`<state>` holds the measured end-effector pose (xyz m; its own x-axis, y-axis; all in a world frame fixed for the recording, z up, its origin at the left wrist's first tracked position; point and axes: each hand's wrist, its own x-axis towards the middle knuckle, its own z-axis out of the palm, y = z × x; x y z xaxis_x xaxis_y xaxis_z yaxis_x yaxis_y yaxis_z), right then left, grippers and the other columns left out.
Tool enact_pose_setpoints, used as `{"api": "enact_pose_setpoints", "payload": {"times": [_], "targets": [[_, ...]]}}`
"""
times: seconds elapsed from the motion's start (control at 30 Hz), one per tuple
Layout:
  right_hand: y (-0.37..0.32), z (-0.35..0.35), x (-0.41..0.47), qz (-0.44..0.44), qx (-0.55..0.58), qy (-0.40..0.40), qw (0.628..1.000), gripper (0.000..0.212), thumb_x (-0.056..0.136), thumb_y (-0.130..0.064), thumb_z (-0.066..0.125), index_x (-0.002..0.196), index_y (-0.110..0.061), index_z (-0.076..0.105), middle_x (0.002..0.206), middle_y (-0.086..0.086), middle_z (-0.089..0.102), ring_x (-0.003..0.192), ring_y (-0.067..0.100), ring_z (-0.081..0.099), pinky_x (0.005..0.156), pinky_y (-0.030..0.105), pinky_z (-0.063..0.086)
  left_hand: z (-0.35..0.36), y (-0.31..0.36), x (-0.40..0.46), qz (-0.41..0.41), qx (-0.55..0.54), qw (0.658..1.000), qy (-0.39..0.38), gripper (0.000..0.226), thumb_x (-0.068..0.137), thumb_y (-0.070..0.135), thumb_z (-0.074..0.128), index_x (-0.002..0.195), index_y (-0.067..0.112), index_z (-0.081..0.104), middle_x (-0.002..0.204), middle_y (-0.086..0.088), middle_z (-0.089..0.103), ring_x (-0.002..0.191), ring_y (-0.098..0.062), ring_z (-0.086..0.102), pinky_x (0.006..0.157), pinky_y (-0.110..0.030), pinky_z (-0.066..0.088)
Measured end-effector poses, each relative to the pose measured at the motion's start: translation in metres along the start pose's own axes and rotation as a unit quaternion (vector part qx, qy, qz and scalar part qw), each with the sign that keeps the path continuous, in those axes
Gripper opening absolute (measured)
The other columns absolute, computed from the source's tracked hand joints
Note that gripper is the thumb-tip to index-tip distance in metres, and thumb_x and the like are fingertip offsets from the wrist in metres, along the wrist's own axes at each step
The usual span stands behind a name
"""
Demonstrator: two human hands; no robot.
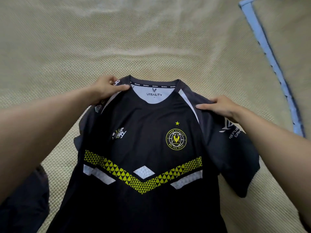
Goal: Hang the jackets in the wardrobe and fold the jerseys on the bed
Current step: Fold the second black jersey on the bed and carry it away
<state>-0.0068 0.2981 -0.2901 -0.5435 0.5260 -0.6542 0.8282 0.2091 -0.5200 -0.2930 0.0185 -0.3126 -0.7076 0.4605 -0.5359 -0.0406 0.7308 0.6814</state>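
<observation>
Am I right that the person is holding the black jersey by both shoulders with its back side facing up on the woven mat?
Not quite: the head view shows the black jersey front side up, with the round crest and yellow chevron band visible. The rest holds: the left hand and right hand each hold a shoulder, and it lies on the woven mat.

Both bare forearms reach forward. Left hand (106, 89) has fingers curled, thumb pinching jersey (144, 132) shoulder. Right hand (220, 106) pinches other shoulder, thumb pointing inward.
</observation>
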Motion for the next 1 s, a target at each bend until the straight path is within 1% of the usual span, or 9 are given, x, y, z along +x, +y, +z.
{"api": "enact_pose_setpoints", "payload": {"times": [0.13, 0.2, 0.27, 0.33, 0.4, 0.57, 0.7, 0.8, 1.0], "targets": [[0.034, -0.01, -0.023, 0.05, -0.022, -0.023, 0.998, 0.037, 0.068, -0.047, 0.091, 0.091, -0.02, 0.08, 0.086, 0.0, 0.079, 0.082, 0.019, 0.074, 0.07, 0.028, 0.055, -0.019, -0.015, -0.02, -0.021, 0.05, 0.997, -0.047, 0.026, 0.086, 0.024, 0.078, 0.095, 0.012, 0.057, 0.101, -0.009, 0.068, 0.082, -0.021, 0.065, 0.064, -0.027, 0.055], [0.055, -0.021, -0.031, 0.087, -0.107, -0.063, 0.988, 0.04, 0.062, -0.046, 0.094, 0.08, -0.016, 0.077, 0.08, 0.001, 0.076, 0.078, 0.021, 0.071, 0.07, 0.03, 0.052, -0.02, -0.012, -0.029, 0.0, 0.182, 0.983, 0.015, 0.023, 0.088, 0.02, 0.074, 0.095, 0.015, 0.053, 0.109, -0.013, 0.067, 0.092, -0.029, 0.065, 0.076, -0.036, 0.053], [0.076, -0.033, -0.038, 0.115, -0.173, -0.073, 0.975, 0.041, 0.061, -0.044, 0.095, 0.074, -0.011, 0.074, 0.078, 0.003, 0.073, 0.079, 0.022, 0.067, 0.069, 0.03, 0.047, -0.004, -0.004, -0.037, 0.126, 0.411, 0.894, 0.128, 0.031, 0.087, 0.019, 0.064, 0.114, 0.01, 0.052, 0.118, -0.019, 0.06, 0.108, -0.037, 0.058, 0.092, -0.046, 0.044], [0.102, -0.044, -0.044, 0.121, -0.152, -0.038, 0.98, 0.042, 0.066, -0.039, 0.094, 0.071, -0.004, 0.072, 0.073, 0.004, 0.066, 0.074, 0.022, 0.061, 0.066, 0.031, 0.041, 0.033, 0.016, -0.052, 0.273, 0.462, 0.834, 0.129, 0.039, 0.086, 0.02, 0.056, 0.124, 0.008, 0.053, 0.122, -0.017, 0.057, 0.113, -0.037, 0.055, 0.098, -0.049, 0.038], [0.127, -0.052, -0.051, 0.106, -0.072, 0.026, 0.991, 0.039, 0.074, -0.031, 0.09, 0.071, 0.002, 0.07, 0.068, 0.004, 0.059, 0.072, 0.02, 0.054, 0.065, 0.032, 0.036, 0.08, 0.045, -0.068, 0.314, 0.408, 0.856, 0.043, 0.037, 0.092, 0.031, 0.054, 0.123, 0.011, 0.056, 0.123, -0.012, 0.056, 0.116, -0.034, 0.053, 0.099, -0.046, 0.037], [0.164, -0.052, -0.069, 0.129, -0.013, 0.241, 0.962, 0.046, 0.081, -0.041, 0.082, 0.059, -0.016, 0.051, 0.063, -0.002, 0.053, 0.07, 0.023, 0.053, 0.063, 0.035, 0.034, 0.161, 0.095, -0.042, 0.12, 0.225, 0.967, -0.007, 0.053, 0.091, 0.059, 0.053, 0.118, 0.013, 0.06, 0.128, -0.012, 0.061, 0.122, -0.036, 0.055, 0.103, -0.056, 0.041], [0.19, -0.048, -0.085, 0.2, -0.004, 0.248, 0.948, 0.053, 0.08, -0.051, 0.079, 0.058, -0.013, 0.049, 0.066, 0.006, 0.052, 0.069, 0.027, 0.053, 0.056, 0.035, 0.034, 0.173, 0.101, -0.021, 0.093, 0.241, 0.966, -0.006, 0.042, 0.092, 0.052, 0.057, 0.105, 0.013, 0.062, 0.119, -0.013, 0.065, 0.116, -0.036, 0.058, 0.098, -0.047, 0.043], [0.214, -0.045, -0.085, 0.2, 0.077, 0.254, 0.943, 0.053, 0.088, -0.037, 0.077, 0.052, -0.014, 0.046, 0.059, 0.007, 0.05, 0.068, 0.026, 0.05, 0.061, 0.035, 0.037, 0.17, 0.107, -0.009, 0.097, 0.176, 0.979, 0.013, 0.027, 0.097, 0.036, 0.058, 0.092, 0.01, 0.064, 0.098, -0.015, 0.063, 0.098, -0.031, 0.059, 0.079, -0.031, 0.039], [0.22, -0.032, -0.076, 0.197, 0.254, 0.357, 0.877, 0.032, 0.091, -0.033, 0.073, 0.067, -0.015, 0.062, 0.076, 0.004, 0.065, 0.079, 0.023, 0.058, 0.077, 0.034, 0.045, 0.17, 0.108, 0.0, 0.08, 0.104, 0.99, 0.053, 0.017, 0.095, 0.028, 0.06, 0.088, 0.014, 0.067, 0.088, -0.009, 0.061, 0.085, -0.023, 0.056, 0.074, -0.029, 0.04]]}}
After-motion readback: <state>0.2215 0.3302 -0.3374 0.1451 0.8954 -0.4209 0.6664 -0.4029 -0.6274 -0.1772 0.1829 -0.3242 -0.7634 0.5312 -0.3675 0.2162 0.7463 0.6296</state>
